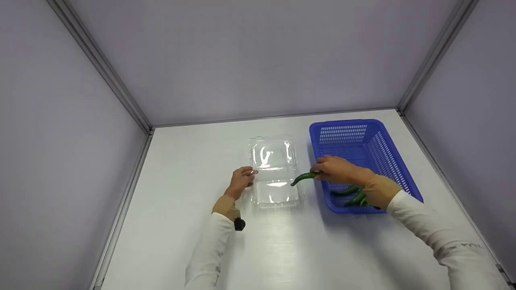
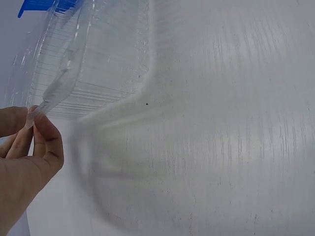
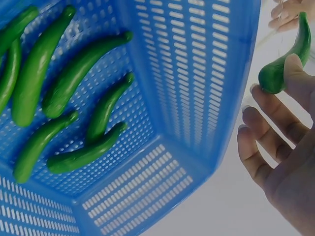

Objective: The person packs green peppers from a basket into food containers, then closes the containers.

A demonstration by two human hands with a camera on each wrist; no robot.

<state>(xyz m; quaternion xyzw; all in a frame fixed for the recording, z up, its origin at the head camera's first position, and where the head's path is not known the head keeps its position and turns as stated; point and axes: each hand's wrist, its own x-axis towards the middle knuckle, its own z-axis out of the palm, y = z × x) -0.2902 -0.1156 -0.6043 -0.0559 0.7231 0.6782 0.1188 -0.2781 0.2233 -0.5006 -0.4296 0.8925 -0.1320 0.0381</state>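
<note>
My left hand (image 1: pixel 240 181) pinches the left edge of a clear plastic clamshell box (image 1: pixel 278 193), which lies opened out on the table. In the left wrist view the thumb and fingertips of the left hand (image 2: pixel 37 147) grip the box's thin rim. Over the left rim of the blue basket, my right hand (image 1: pixel 334 168) holds a green chili pepper (image 1: pixel 303 177) by its thick end, the thin tip toward the box. The right wrist view shows the pepper (image 3: pixel 280 71) between thumb and fingertip, other fingers loosely bent. No pepper shows in the box.
A blue perforated basket (image 1: pixel 314 139) stands to the right of the box. Several green peppers (image 3: pixel 81 71) lie on its bottom. The white table (image 1: pixel 181 169) is bounded by grey panels (image 1: pixel 258 60) at the back and both sides.
</note>
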